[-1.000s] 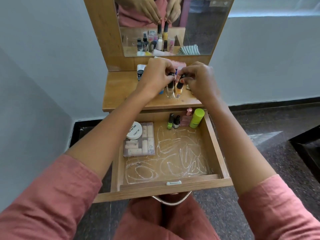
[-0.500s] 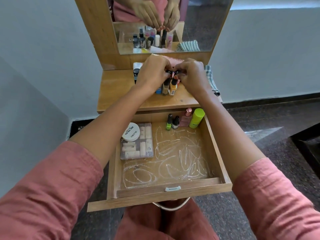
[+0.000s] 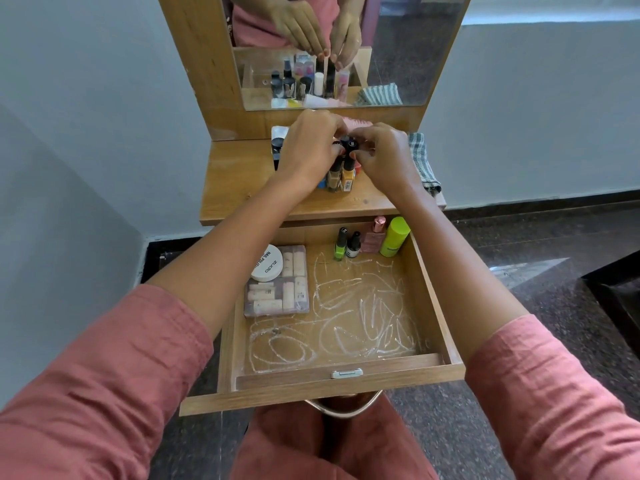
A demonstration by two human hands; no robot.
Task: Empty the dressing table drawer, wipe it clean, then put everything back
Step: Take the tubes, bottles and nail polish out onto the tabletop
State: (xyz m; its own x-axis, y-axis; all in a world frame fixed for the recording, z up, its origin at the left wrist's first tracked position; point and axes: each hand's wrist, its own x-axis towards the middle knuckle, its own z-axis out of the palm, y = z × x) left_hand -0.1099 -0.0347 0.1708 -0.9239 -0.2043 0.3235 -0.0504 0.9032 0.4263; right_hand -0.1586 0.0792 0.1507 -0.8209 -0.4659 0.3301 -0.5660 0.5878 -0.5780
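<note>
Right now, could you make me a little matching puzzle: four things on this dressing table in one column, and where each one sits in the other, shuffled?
Things
1. checked cloth
2. white round tin
3. lime-green bottle
4. yellow nail polish bottle

Places
A. back right corner of the drawer
B. on the tabletop, cap pinched by the right hand, beside the tan nail polish bottle that the left hand pinches
C. right end of the tabletop
D. on the clear compartment box, drawer's left side

Pairs: 1-C, 2-D, 3-A, 4-B
</note>
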